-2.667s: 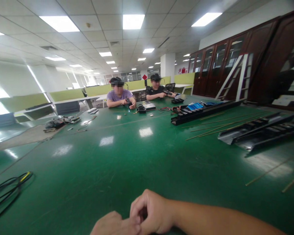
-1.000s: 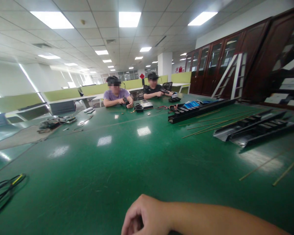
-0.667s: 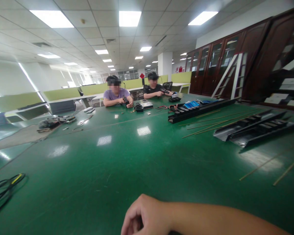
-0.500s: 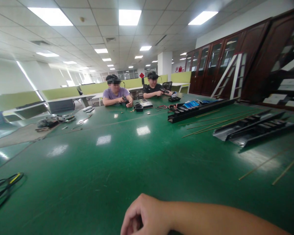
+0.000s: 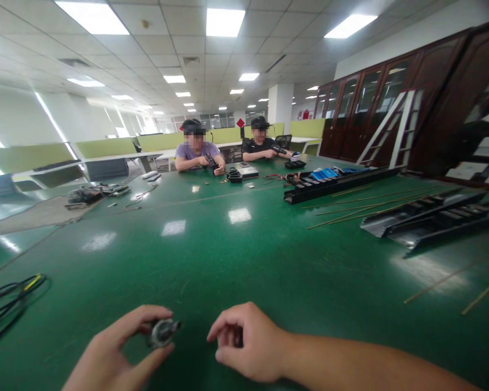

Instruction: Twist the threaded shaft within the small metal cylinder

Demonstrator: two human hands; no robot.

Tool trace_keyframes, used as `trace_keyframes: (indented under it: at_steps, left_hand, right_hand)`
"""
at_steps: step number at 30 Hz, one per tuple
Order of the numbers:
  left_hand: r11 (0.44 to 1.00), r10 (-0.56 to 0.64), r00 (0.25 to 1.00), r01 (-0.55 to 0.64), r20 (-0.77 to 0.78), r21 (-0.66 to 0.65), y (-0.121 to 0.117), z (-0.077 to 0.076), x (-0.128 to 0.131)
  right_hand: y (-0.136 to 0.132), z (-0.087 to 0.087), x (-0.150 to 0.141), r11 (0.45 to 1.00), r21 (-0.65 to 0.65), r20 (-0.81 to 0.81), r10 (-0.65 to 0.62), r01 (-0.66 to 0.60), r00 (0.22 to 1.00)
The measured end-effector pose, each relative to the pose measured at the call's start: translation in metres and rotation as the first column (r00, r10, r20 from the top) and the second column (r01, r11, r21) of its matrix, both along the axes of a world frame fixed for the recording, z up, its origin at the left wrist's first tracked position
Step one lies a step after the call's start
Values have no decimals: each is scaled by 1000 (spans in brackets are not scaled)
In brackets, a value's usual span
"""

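My left hand (image 5: 116, 347) is low in the view at the bottom left, with its fingertips pinching a small round metal part (image 5: 162, 332). The part looks like a ring-shaped fitting with a dark centre, and its exact kind is too small to tell. My right hand (image 5: 246, 342) hangs a short way to the right with its fingers loosely curled, and it holds nothing I can see. Both hands are above the green-topped workbench (image 5: 244, 260), and they are apart from each other.
A coiled black cable (image 5: 12, 304) lies at the left. To the far right are black cable chains (image 5: 342, 184), black metal channels (image 5: 427, 220) and thin sticks (image 5: 370, 209). Two seated people (image 5: 195, 149) (image 5: 261, 144) handle tools at the far end.
My left hand has come up into view at the bottom left, holding the round part. My right hand has risen slightly, and the view has tilted a little.
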State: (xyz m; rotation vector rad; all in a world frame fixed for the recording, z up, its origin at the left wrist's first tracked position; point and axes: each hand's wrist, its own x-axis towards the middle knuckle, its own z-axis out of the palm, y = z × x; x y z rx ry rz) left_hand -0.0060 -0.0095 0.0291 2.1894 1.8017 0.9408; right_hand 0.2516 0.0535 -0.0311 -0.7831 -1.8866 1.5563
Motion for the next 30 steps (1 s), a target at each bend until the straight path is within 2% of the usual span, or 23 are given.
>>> trace_keyframes:
  at_steps: [2, 4, 6, 9, 13, 17, 23, 30]
  left_hand:
    - [982, -167, 986, 165, -11, -87, 17, 4, 30]
    - [951, -282, 959, 284, 33, -120, 27, 1, 51]
    - [932, -339, 937, 346, 79, -105, 30, -9, 60]
    - [922, -378, 921, 383, 93, -54, 27, -28, 55]
    - [926, -378, 924, 378, 50, 18, 20, -45, 48]
    - [952, -274, 961, 265, 44, 151, 17, -46, 53]
    - [963, -253, 963, 241, 97, 118, 17, -37, 56]
    - [960, -266, 960, 255, 88, 119, 18, -41, 54]
  right_hand:
    - [2, 2, 1, 996, 44, 10, -76, 76, 997]
    - [4, 3, 2, 995, 51, 23, -86, 85, 996]
    - [5, 2, 4, 995, 63, 42, -75, 72, 996]
    - [5, 1, 5, 993, 104, 58, -64, 57, 996]
    - [5, 0, 4, 992, 109, 43, -62, 57, 997]
    - [6, -3, 3, 993, 93, -1, -75, 75, 997]
    - [6, -4, 3, 994, 49, 13, -103, 103, 995]
    - [4, -1, 1, 994, 33, 21, -106, 105, 994]
